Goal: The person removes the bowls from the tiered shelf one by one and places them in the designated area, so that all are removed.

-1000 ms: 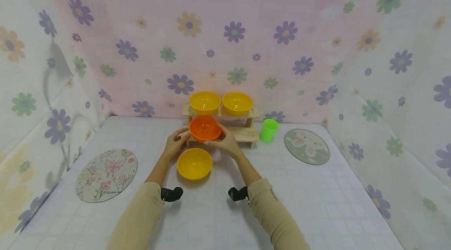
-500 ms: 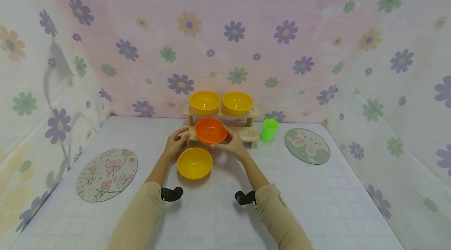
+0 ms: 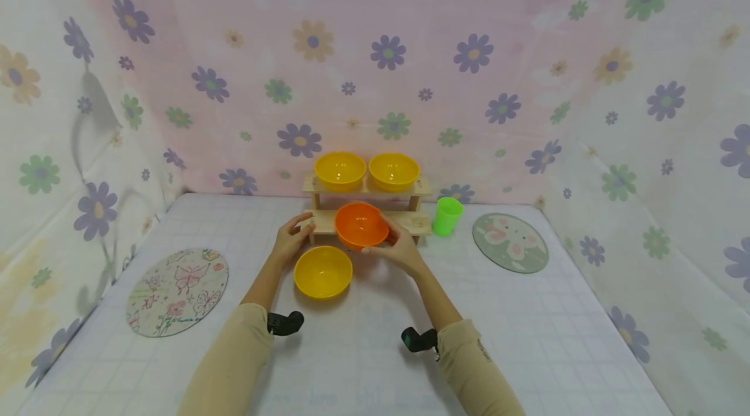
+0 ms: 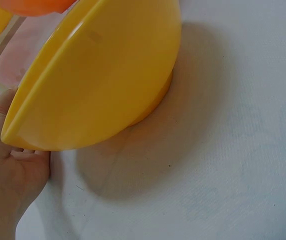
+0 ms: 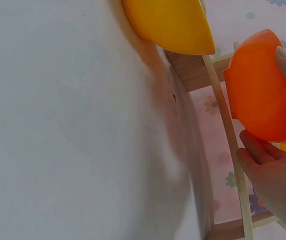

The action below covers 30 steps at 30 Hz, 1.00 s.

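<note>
My right hand (image 3: pixel 401 250) holds an orange bowl (image 3: pixel 361 226) by its right side, thumb at the near rim and fingers round the wall. In the right wrist view, the orange bowl (image 5: pixel 263 87) is close to the front edge of the lower shelf (image 5: pixel 230 130). At the left end of the two-tier wooden rack (image 3: pixel 404 224), my left hand (image 3: pixel 290 240) grips the lower shelf's end. A yellow bowl (image 3: pixel 323 273) stands on the table just in front. In the left wrist view, this yellow bowl (image 4: pixel 103 75) hides most of my left fingers.
Two yellow bowls, one left (image 3: pixel 340 172) and one right (image 3: pixel 394 172), sit on the rack's upper tier. A green cup (image 3: pixel 448 217) stands right of the rack. Round mats lie further out, a butterfly mat (image 3: pixel 178 292) left and a grey-green mat (image 3: pixel 511 243) right.
The orange bowl has moved right and slightly nearer in my right hand, away from my left fingers. My left hand has stayed at the rack's left end.
</note>
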Available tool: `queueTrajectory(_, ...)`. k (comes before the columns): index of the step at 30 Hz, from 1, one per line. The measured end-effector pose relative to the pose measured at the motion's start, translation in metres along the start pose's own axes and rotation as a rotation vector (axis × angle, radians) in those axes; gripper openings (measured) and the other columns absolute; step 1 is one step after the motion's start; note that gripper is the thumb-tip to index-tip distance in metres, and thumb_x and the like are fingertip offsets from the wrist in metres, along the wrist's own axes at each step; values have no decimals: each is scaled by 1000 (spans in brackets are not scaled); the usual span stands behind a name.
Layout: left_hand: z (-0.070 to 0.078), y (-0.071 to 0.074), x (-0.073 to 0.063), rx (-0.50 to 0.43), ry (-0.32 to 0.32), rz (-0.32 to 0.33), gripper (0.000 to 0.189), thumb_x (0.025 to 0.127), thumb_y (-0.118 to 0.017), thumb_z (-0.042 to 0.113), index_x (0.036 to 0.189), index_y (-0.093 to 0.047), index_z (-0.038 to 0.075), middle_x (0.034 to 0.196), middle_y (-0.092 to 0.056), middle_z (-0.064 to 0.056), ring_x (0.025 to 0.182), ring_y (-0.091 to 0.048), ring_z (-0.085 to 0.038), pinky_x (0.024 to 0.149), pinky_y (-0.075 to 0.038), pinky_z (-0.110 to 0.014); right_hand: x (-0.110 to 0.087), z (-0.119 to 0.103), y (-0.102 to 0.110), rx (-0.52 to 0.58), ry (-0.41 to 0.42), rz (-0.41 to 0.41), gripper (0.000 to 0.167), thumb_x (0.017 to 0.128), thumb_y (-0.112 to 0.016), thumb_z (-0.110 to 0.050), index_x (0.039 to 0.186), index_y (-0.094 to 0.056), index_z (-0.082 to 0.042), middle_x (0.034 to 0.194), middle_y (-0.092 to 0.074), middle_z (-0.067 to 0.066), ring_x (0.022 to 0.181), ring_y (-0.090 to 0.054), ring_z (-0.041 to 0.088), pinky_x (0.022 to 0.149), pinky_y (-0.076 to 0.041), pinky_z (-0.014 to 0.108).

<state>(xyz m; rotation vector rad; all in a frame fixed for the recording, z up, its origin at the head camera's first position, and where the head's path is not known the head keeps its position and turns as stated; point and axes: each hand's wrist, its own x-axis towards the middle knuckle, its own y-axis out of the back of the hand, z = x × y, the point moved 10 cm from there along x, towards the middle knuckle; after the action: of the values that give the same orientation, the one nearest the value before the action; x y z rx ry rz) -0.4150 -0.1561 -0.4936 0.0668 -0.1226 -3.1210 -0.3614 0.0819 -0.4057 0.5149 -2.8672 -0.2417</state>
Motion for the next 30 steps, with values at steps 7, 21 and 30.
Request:
queueTrajectory(7, -1, 0, 1, -15, 4, -6, 48, 94, -59, 24, 138, -47, 9, 130, -48, -22, 97, -52, -16, 95, -47, -32, -10, 4, 6, 3, -4, 10, 80, 77, -73, 3, 144, -27, 8, 146, -35, 23, 128, -42, 37, 105, -35, 42)
queueTrajectory(21, -5, 0, 2, -30, 13, -3, 48, 94, -59, 23, 138, -47, 9, 133, -46, -20, 94, -52, -12, 88, -49, -24, -35, 11, 11, -19, -12, 10, 82, 75, -74, 4, 143, -29, 7, 145, -36, 24, 128, -41, 38, 105, -34, 44)
queueTrajectory(30, -1, 0, 1, -18, -2, -3, 47, 94, -59, 24, 137, -48, 9, 129, -50, -21, 93, -53, -12, 90, -48, -26, -46, 16, 13, -44, -11, 2, 83, 74, -75, 5, 142, -28, 10, 144, -35, 26, 128, -40, 39, 104, -35, 43)
